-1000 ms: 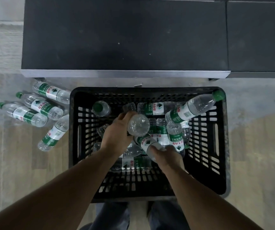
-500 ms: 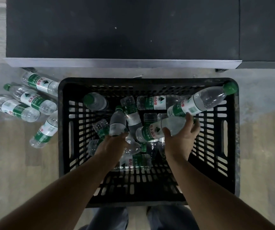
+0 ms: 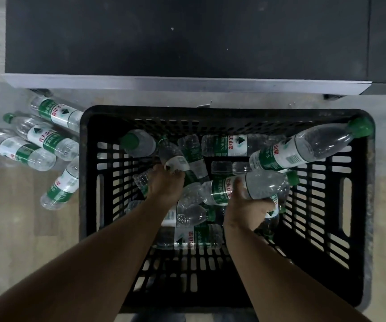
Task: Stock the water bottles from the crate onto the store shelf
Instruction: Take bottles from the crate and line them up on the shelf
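Bottles of water fill the far half of the black crate (image 3: 359, 240), which sits in the middle of the frame on the floor (image 3: 6, 228). They lie jumbled on their sides, clear with green-and-white labels and green caps. One long bottle (image 3: 303, 149) leans toward the crate's upper right corner, its cap resting at the rim. Another bottle (image 3: 182, 238) lies flat across the crate's centre, nearest the viewer.

The left hand (image 3: 164, 184) curls round a bottle (image 3: 175, 159) left of centre, gripping it near the label. The right hand (image 3: 248, 205) clasps a bottle lying crosswise (image 3: 257, 184), thumb over the top and fingers underneath, its green cap pointing right.

Four more bottles (image 3: 45, 138) lie on the floor at the left of the frame, just outside the crate wall. The dark shelf (image 3: 187, 38) spans the top of the frame, bare, with a pale metal front edge.

Compared with half a second ago, the right hand has closed round its bottle rather than reaching with spread fingers, and the left hand has moved farther up into the crate.
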A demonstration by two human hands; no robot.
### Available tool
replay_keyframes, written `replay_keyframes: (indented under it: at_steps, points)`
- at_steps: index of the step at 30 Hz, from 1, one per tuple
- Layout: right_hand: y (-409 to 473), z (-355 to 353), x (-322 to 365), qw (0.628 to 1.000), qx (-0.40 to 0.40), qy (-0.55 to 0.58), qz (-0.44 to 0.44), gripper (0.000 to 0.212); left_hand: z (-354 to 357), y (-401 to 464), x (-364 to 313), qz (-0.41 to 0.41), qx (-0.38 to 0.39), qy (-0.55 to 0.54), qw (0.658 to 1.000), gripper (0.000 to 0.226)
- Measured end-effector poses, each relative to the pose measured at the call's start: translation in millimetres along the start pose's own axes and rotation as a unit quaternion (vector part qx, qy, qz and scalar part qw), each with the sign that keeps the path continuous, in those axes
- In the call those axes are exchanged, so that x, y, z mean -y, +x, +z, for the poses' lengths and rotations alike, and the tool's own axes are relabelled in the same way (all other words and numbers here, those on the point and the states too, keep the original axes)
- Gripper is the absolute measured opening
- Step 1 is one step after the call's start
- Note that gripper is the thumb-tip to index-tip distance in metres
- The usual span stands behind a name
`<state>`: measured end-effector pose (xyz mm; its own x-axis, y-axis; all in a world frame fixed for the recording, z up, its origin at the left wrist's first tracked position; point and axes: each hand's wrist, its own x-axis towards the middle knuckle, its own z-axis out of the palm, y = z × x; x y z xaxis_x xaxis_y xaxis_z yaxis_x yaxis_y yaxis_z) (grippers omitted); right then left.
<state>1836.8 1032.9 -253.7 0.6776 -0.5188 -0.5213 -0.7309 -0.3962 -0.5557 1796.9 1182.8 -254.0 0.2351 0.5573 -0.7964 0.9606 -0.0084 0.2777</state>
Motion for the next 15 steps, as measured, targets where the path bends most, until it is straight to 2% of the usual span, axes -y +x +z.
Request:
replay_keyframes:
  at_steps: [4,6,9,12,15]
  points:
    - [0.3,14.5,-10.6,0.995,0.092,0.039,0.008,0.092,21.0,20.2,0.6,-0.084,0.03,-0.13,0.988,0.069]
    - [4.9,19.5,-15.2,0.993,0.086,0.071,0.042,0.099,28.0,26.6,1.3,-0.107,0.006,-0.168,0.98,0.07]
    - [7.1,23.2,-21.3,0.993,0.103,0.029,0.047,0.055,30.4,31.7,-0.3,-0.127,-0.004,-0.206,0.97,0.067]
    - [-0.4,16.7,-12.7,0.997,0.058,0.004,0.052,0.081,19.9,23.3,-1.9,-0.124,0.007,-0.183,0.975,0.066]
    - [-15.0,1.0,-1.3,0.996,0.07,-0.001,0.054,0.077,3.8,3.7,2.1,-0.109,0.01,-0.145,0.983,0.072]
